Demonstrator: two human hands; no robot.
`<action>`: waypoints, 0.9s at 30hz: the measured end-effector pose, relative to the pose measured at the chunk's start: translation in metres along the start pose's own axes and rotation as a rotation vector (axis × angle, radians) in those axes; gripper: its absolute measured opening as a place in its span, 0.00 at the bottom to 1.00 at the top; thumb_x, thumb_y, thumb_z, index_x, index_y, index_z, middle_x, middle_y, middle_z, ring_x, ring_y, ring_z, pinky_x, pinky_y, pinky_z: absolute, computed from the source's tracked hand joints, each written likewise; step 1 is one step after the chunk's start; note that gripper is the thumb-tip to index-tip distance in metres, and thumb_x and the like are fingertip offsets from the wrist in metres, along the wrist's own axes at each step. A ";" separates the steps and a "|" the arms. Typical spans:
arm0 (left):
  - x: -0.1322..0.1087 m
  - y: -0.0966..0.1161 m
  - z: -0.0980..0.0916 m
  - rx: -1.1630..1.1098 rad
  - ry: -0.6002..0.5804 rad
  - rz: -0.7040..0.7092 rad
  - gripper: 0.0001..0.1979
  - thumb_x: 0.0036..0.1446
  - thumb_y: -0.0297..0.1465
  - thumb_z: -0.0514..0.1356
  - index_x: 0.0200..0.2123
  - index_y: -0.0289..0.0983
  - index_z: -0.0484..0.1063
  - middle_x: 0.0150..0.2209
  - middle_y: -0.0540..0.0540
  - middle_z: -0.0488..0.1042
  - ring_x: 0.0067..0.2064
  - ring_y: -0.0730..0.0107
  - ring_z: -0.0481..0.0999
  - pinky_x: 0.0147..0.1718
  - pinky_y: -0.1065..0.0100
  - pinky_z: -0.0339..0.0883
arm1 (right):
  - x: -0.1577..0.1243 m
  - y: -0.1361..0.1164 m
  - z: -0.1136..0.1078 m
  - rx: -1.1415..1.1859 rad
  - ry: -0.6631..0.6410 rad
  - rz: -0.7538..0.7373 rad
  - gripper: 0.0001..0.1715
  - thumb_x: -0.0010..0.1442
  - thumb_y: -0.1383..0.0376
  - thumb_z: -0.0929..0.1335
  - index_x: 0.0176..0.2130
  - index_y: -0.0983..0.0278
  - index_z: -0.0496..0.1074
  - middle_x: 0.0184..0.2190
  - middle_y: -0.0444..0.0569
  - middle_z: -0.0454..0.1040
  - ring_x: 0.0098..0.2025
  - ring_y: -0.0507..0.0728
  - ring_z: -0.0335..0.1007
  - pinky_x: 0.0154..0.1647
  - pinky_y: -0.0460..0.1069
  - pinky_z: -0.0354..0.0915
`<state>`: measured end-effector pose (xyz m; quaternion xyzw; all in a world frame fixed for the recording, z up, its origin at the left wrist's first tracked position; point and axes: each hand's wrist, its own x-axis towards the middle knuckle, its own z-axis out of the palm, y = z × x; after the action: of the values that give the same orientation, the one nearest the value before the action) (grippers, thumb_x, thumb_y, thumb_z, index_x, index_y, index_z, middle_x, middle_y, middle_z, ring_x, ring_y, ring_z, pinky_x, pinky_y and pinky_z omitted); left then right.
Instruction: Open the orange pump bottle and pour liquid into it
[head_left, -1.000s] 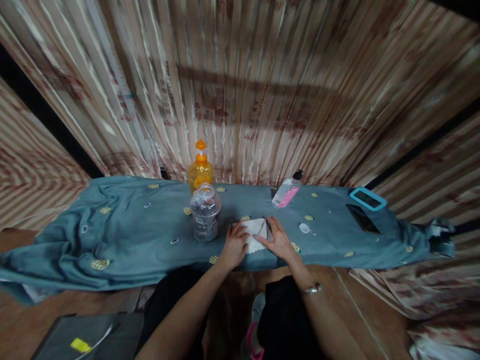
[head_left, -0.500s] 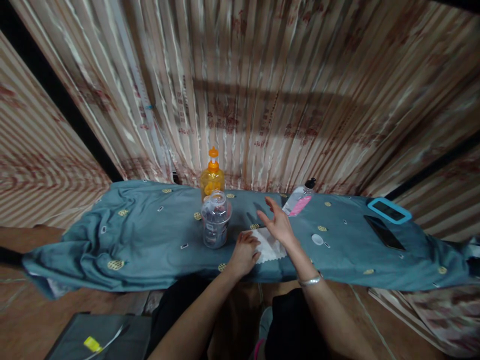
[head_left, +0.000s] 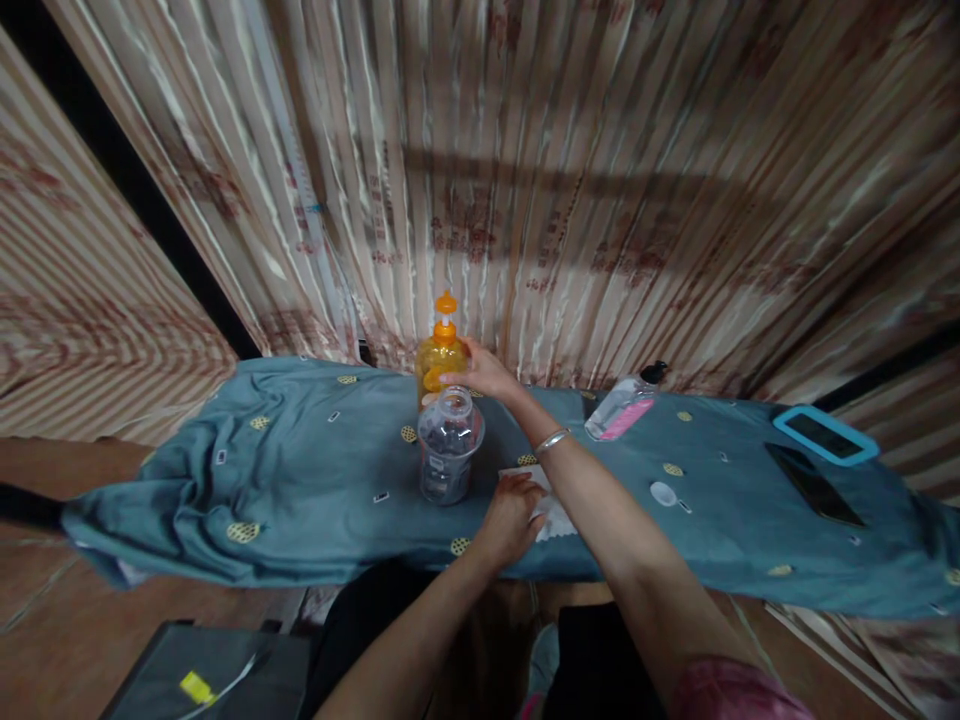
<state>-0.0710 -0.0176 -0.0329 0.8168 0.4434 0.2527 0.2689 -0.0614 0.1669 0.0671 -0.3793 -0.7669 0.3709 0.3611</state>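
My right hand (head_left: 484, 370) reaches across the table to the orange pump bottle (head_left: 437, 352), its fingers and thumb around the bottle's right side. The bottle stands upright and has an orange pump top. In front of it stands a clear plastic cup (head_left: 444, 480) with the neck of a clear bottle (head_left: 455, 403) showing above its rim. Nearer to me, my left hand (head_left: 514, 515) lies with its fingers on a white tissue (head_left: 555, 518), pressing on its left part. My right forearm crosses above the tissue and hides some of it.
A clear pump bottle with a pink label (head_left: 625, 408) lies tilted on the teal cloth (head_left: 300, 500). Further right are a small white round piece (head_left: 663, 493), a dark phone (head_left: 814, 485) and a blue-framed device (head_left: 825, 435). A striped curtain (head_left: 495, 200) hangs behind.
My right hand has moved left and away from me, from above the tissue to the orange pump bottle. My left hand stays on the tissue. The view has shifted slightly.
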 end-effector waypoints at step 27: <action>0.013 0.007 -0.010 -0.411 0.476 -0.276 0.42 0.41 0.36 0.70 0.58 0.36 0.55 0.58 0.36 0.64 0.60 0.52 0.66 0.59 0.50 0.59 | -0.217 -0.005 -0.090 0.234 0.550 0.144 0.34 0.42 0.54 0.76 0.46 0.62 0.66 0.45 0.50 0.75 0.45 0.57 0.73 0.52 0.56 0.68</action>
<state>-0.0675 -0.0076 -0.0187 0.5961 0.5399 0.4817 0.3481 0.1100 0.0064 0.0536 -0.4748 -0.5636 0.3649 0.5690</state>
